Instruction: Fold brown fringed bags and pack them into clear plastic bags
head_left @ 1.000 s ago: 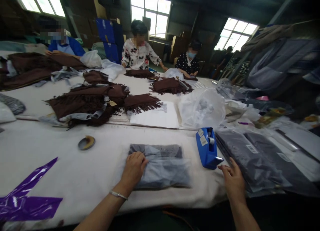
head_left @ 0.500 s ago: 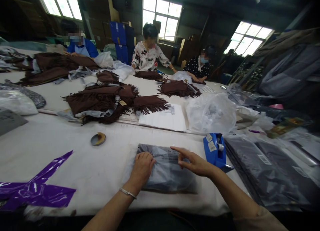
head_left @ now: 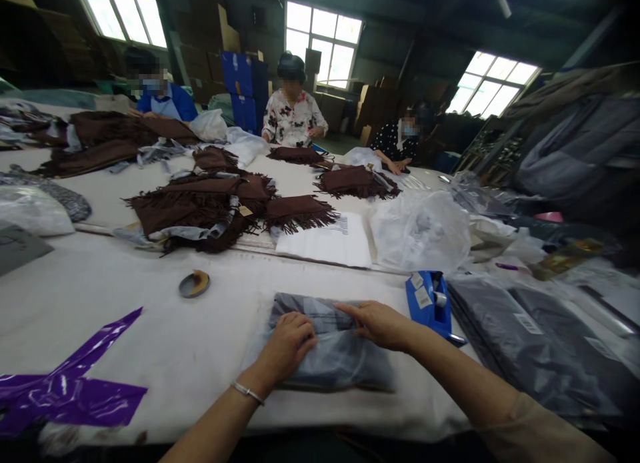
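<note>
Hands both palm-down on bagged grey garment (head_left: 330, 356) at near table (head_left: 150, 329) edge: left hand (head_left: 287, 343) loosely curled, pressing its left half; right hand (head_left: 377, 323) flat, fingers extended across the top fold.

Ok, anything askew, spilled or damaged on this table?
Nothing damaged or spilled. Both hands, left and right, press flat on the bagged grey cloth. The one oddity is the crumpled purple film at the table's near left edge, lying loose and twisted.
</note>
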`<state>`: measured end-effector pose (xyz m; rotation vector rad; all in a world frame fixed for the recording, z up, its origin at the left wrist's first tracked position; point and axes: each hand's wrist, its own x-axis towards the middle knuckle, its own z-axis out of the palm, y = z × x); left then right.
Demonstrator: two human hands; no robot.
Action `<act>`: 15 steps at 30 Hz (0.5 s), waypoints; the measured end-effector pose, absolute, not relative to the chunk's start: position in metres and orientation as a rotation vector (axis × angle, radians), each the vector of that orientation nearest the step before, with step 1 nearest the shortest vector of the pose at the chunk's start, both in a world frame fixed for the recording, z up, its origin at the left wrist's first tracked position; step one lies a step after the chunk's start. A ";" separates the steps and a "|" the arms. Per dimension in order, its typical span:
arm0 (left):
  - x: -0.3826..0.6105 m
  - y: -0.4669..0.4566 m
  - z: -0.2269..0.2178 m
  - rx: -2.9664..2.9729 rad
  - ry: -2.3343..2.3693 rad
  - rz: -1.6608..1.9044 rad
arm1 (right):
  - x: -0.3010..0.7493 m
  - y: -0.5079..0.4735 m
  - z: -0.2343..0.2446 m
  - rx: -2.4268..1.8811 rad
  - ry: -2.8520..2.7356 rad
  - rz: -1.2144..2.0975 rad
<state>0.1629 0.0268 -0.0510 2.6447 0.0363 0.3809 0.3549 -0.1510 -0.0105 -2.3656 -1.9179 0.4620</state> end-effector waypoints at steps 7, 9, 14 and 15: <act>0.169 0.027 -0.058 2.687 0.087 0.396 | 0.363 -0.123 -0.013 -2.741 -1.665 0.452; 0.169 0.026 -0.058 2.701 0.100 0.402 | 0.372 -0.122 -0.010 -2.812 -1.543 0.409; 0.166 0.023 -0.053 2.691 0.132 0.417 | 0.376 -0.143 -0.006 -2.756 -1.418 0.266; 0.165 0.022 -0.052 2.687 0.137 0.425 | 0.372 -0.148 -0.009 -2.683 -1.442 0.262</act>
